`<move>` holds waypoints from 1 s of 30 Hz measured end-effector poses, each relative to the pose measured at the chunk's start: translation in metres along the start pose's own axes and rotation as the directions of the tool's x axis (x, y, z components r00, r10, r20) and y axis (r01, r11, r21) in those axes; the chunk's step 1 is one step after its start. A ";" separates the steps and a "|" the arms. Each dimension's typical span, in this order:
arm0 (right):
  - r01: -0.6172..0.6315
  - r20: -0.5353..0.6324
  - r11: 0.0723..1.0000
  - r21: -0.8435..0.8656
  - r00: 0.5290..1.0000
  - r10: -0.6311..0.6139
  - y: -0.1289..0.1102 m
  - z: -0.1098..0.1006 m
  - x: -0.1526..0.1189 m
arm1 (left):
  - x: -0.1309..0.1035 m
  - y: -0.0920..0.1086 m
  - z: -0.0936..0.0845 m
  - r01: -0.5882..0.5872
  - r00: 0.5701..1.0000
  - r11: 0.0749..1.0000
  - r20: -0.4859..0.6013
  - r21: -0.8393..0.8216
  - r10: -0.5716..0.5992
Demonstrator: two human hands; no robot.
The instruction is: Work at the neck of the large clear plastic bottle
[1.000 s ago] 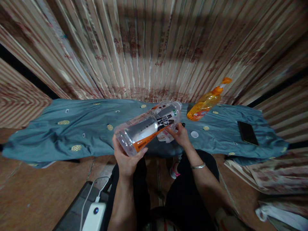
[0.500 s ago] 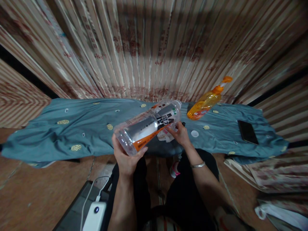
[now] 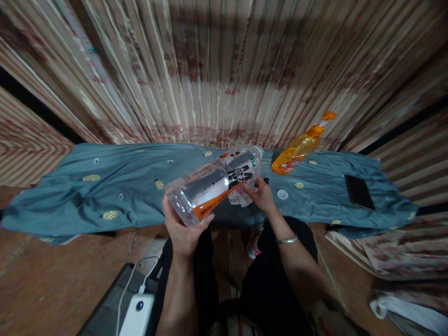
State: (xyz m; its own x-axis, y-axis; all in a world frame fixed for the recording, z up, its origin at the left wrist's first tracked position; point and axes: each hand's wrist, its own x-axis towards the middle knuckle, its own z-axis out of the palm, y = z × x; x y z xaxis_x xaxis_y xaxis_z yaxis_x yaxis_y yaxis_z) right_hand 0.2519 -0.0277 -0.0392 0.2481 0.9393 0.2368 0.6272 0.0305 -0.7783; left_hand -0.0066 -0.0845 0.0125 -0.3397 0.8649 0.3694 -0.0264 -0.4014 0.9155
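A large clear plastic bottle (image 3: 210,184) with an orange, black and silver label lies tilted above the bench, its neck pointing up and right. My left hand (image 3: 184,231) is wrapped round its base, thumb along the lower edge. Close to the neck end, my right hand (image 3: 262,195) has its thumb and fingers closed on the bottle's lower side by the label; its fingertips are partly hidden. Beneath the bottle, beside the right thumb, is a crumpled whitish piece (image 3: 240,197) whose kind I cannot make out. A small black object (image 3: 266,180) shows just behind the right hand.
On the bench's teal patterned cloth (image 3: 133,205) stand a yellow pump bottle (image 3: 296,151), a white round disc (image 3: 282,194) and a black phone (image 3: 359,192). A white power bank (image 3: 137,315) with a cable lies lower left. Striped curtains (image 3: 217,70) hang behind.
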 end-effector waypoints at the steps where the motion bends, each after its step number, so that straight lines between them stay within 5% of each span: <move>1: 0.004 0.001 1.000 0.003 1.000 -0.004 0.000 0.000 0.000 | 0.000 0.000 0.000 0.001 1.000 1.000 -0.004 0.003 -0.001; 30: 0.004 0.009 0.999 0.033 1.000 -0.005 0.003 0.003 -0.001 | 0.002 0.000 0.002 -0.018 1.000 0.999 0.004 0.036 0.017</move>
State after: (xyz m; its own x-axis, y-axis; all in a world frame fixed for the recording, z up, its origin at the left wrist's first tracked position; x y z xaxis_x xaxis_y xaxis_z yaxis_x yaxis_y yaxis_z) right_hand 0.2518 -0.0273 -0.0434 0.2388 0.9421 0.2353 0.6038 0.0457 -0.7958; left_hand -0.0058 -0.0825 0.0137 -0.3361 0.8591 0.3860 0.0134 -0.4054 0.9140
